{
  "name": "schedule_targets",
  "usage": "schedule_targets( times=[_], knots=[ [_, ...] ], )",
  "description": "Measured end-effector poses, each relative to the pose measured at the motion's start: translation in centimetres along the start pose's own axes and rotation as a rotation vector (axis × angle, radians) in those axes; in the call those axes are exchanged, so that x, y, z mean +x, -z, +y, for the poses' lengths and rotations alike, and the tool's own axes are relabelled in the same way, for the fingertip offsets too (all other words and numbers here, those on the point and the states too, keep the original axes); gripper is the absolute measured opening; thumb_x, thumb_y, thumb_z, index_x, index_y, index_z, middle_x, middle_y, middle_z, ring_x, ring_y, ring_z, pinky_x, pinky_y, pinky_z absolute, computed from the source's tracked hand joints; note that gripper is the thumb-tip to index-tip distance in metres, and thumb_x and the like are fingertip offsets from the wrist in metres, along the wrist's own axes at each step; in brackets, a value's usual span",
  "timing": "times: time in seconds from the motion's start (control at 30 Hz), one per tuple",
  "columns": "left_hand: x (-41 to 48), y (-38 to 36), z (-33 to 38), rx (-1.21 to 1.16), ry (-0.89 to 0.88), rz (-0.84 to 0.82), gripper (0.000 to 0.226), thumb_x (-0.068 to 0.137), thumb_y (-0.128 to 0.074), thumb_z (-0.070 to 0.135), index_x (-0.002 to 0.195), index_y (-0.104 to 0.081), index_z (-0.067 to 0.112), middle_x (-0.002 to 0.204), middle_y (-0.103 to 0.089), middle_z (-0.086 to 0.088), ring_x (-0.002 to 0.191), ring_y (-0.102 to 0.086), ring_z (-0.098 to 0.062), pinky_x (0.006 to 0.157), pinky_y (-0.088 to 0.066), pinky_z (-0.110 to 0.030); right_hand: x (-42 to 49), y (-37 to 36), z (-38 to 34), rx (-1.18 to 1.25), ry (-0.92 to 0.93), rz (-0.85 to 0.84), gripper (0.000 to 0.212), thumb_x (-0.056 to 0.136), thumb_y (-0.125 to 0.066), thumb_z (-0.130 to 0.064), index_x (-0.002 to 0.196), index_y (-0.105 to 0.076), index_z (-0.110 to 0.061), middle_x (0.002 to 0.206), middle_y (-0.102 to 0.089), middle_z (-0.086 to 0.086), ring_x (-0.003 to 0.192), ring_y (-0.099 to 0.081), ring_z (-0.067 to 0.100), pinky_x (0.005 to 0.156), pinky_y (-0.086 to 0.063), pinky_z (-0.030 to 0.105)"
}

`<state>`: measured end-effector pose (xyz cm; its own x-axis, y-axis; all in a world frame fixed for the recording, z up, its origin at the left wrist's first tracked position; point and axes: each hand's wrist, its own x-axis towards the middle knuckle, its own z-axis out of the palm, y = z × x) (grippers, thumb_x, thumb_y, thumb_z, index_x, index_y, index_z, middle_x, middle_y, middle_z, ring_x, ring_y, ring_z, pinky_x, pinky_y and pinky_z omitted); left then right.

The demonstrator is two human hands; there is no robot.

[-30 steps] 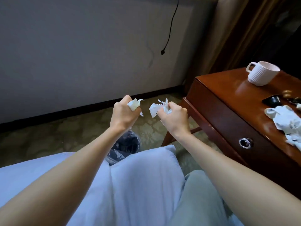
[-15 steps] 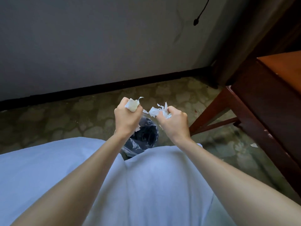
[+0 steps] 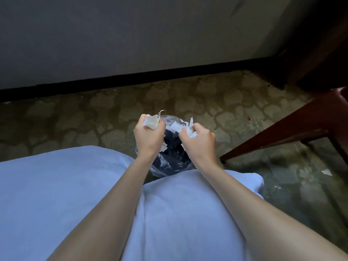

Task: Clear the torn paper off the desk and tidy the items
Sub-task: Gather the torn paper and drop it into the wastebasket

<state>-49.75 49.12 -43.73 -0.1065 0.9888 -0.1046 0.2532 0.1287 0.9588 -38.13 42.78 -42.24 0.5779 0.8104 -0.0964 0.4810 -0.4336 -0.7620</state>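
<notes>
A grey wall fills the top of the view and ends in a dark skirting board. Pale blue-white bedding covers the lower part, with both bare forearms stretched forward over it. Between wall and bedding lies a patterned carpet. At the right edge only the dark red-brown wooden underframe of the desk shows, a slanting rail and a leg standing on the carpet.

Just past the edge of the bedding stands a small dark bin with a clear plastic liner, its mouth facing up. Both hands are held directly above it, close together but apart. The left hand has its grip closed tight round 1 crumpled wad of torn paper, which sticks out above the fist. The right hand also has its grip curled round torn strips, whose ragged ends poke out toward the left hand. 1 small white scrap lies on the carpet at the far right, well apart from the bin.
</notes>
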Motion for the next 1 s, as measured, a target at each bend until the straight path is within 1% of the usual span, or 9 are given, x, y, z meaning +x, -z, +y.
schedule_targets(
  times=[0.1,0.2,0.33,0.5,0.67,0.73,0.83,0.9,1.0],
  knots=[
    [1.3,-0.7,-1.5,-0.028,0.046,-0.007,0.021,0.088,-0.066,0.020,0.075,-0.050,0.017,0.066,-0.056,0.006,0.058,-0.050,-0.005,0.052,-0.041,-0.017,1.0,-1.5,1.2,0.017,-0.015,0.018,0.036,0.085,-0.058,-0.035,0.063,-0.042,-0.011,0.057,-0.049,0.008,0.057,-0.036,0.020,0.051,-0.032,0.036],
    [2.2,-1.4,-2.8,-0.017,0.075,-0.004,0.022,0.087,-0.066,0.022,0.073,-0.050,0.022,0.067,-0.058,0.006,0.060,-0.053,-0.006,0.055,-0.043,-0.021,2.2,-2.9,1.9,0.028,-0.048,0.038,0.037,0.085,-0.058,-0.037,0.064,-0.043,-0.010,0.058,-0.051,0.007,0.060,-0.041,0.024,0.052,-0.034,0.037],
    [3.1,-2.5,-4.3,0.003,0.086,-0.015,0.021,0.089,-0.065,0.024,0.073,-0.051,0.022,0.066,-0.060,0.009,0.060,-0.055,-0.004,0.057,-0.046,-0.024,3.5,-4.7,2.7,0.089,-0.111,0.033,0.035,0.085,-0.057,-0.035,0.063,-0.040,-0.013,0.055,-0.044,0.000,0.055,-0.035,0.020,0.051,-0.030,0.034],
    [3.8,-4.1,-5.9,-0.013,0.171,-0.037,0.017,0.087,-0.064,0.030,0.077,-0.058,0.019,0.068,-0.065,0.007,0.063,-0.060,-0.007,0.063,-0.051,-0.033,4.9,-6.7,3.3,0.136,-0.149,0.027,0.032,0.085,-0.057,-0.035,0.062,-0.042,-0.018,0.056,-0.047,-0.004,0.053,-0.038,0.017,0.050,-0.033,0.032],
    [4.3,-4.7,-6.8,-0.045,0.194,-0.038,0.015,0.089,-0.067,0.031,0.078,-0.059,0.024,0.070,-0.065,0.009,0.065,-0.060,-0.005,0.062,-0.050,-0.027,5.9,-8.1,4.1,0.224,-0.179,-0.036,0.029,0.091,-0.055,-0.031,0.067,-0.045,-0.020,0.059,-0.047,-0.008,0.054,-0.038,0.012,0.052,-0.032,0.029],
    [4.5,-4.8,-7.1,-0.065,0.212,-0.031,0.014,0.090,-0.067,0.031,0.081,-0.062,0.022,0.072,-0.067,0.008,0.066,-0.062,-0.005,0.062,-0.051,-0.025,6.3,-8.7,4.5,0.267,-0.194,-0.070,0.025,0.093,-0.053,-0.034,0.074,-0.050,-0.019,0.064,-0.052,-0.007,0.058,-0.043,0.014,0.056,-0.037,0.031],
    [4.5,-5.0,-7.5,-0.081,0.247,-0.027,0.013,0.090,-0.068,0.031,0.090,-0.067,0.018,0.081,-0.072,0.006,0.072,-0.067,-0.005,0.063,-0.051,-0.021,6.5,-9.3,5.1,0.314,-0.202,-0.101,0.023,0.096,-0.051,-0.038,0.085,-0.057,-0.018,0.081,-0.064,-0.004,0.074,-0.056,0.015,0.068,-0.045,0.032],
    [4.5,-5.1,-7.7,-0.090,0.268,-0.034,0.015,0.090,-0.069,0.031,0.097,-0.070,0.017,0.086,-0.074,0.005,0.077,-0.069,-0.004,0.064,-0.050,-0.018,6.7,-9.8,5.6,0.328,-0.214,-0.106,0.027,0.097,-0.048,-0.042,0.087,-0.057,-0.018,0.095,-0.065,0.000,0.086,-0.059,0.017,0.076,-0.047,0.033],
    [4.5,-5.1,-7.8,-0.092,0.303,-0.068,0.015,0.091,-0.068,0.033,0.099,-0.069,0.020,0.090,-0.075,0.007,0.083,-0.070,-0.005,0.071,-0.053,-0.020,6.9,-10.4,5.7,0.339,-0.287,-0.108,0.041,0.097,-0.036,-0.053,0.092,-0.056,-0.017,0.106,-0.061,0.003,0.095,-0.057,0.020,0.090,-0.047,0.042]
  ],
)
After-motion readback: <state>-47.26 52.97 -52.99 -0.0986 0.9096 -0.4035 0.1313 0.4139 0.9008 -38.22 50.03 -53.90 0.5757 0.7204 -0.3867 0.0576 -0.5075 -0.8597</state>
